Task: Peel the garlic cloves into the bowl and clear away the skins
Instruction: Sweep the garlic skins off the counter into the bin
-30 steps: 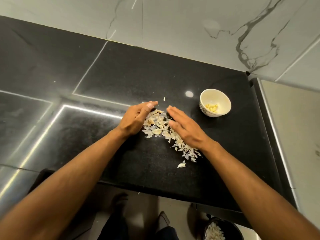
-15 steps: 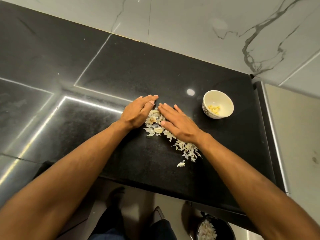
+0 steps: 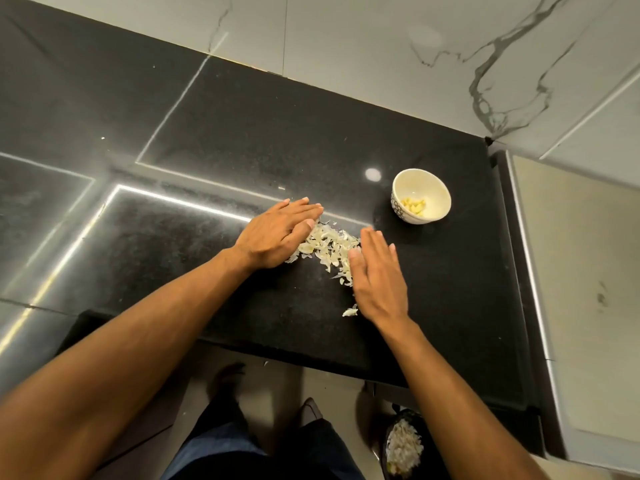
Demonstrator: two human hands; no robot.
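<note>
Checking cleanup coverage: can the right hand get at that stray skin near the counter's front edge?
Probably yes. The stray skin lies just left of the right hand, on bare counter with nothing between them.

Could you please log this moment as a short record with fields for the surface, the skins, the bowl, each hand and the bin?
surface: black counter
skins: loose pile between the hands; one stray piece nearer the edge
bowl: white, upright, right of the pile, peeled cloves inside
left hand: flat, fingers straight, at the pile's left side
right hand: flat, fingers straight, at the pile's right side
bin: dark, on the floor, holding skins
</note>
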